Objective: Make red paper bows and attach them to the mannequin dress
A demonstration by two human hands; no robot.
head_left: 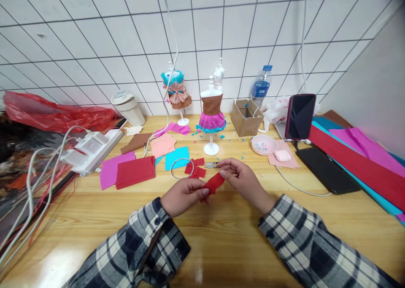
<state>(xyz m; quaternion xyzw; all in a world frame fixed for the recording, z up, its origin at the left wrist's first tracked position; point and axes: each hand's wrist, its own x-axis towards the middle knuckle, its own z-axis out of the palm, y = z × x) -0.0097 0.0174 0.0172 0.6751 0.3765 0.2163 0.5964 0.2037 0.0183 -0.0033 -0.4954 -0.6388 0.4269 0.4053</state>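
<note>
- Strip of red material (214,184) is above the counter (228,245), at the clock's centre, between your hands.
- Your left hand (186,195) has a narrow grip, holding its 7 o'clock end; your right hand (238,176) pinches its 1 o'clock end.
- At 12 o'clock, small snips (210,165) lie near; behind them stands a dress form (211,105).
- At 10 o'clock, a metal ring (171,168) overlaps some red pieces (198,172).

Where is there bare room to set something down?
Bare wood lies between the red sheets and the left sleeve, and between the right sleeve and the flat black device. It is crowded beyond the left hand, among blue paper and red scraps.
</note>
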